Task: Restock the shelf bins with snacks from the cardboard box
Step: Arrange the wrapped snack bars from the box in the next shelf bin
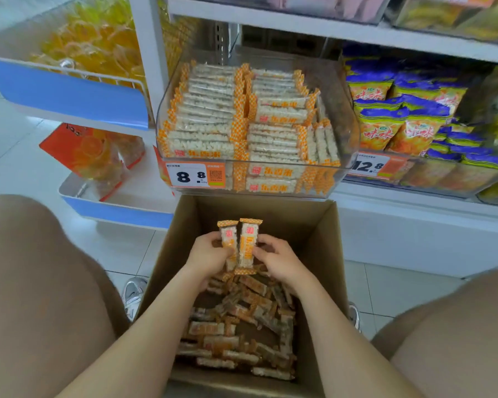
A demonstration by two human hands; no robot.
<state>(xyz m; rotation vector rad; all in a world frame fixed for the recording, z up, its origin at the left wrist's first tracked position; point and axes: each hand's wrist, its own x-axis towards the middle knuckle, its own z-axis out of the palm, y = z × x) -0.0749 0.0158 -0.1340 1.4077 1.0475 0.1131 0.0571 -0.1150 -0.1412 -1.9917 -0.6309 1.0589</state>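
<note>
Shop aisle, tile floor (15, 145), white shelf (299, 27) ahead. My left hand (206, 254) and right hand (276, 259) are both gripping a few upright snack bars (243, 245) between them, fingers curling round the wrappers, above the open box (322, 234). Loose bars (242, 326) are lying in the box bottom. The clear bin (348, 110) just above is sitting nearly full of stacked bars (210, 110), price tag (194, 175) on its front.

Left hand (206, 251) and right hand (276, 258) together grip two upright snack bars (240, 244) over open cardboard box (322, 225) of loose bars. Clear bin (348, 122) above holds stacked bars.
</note>
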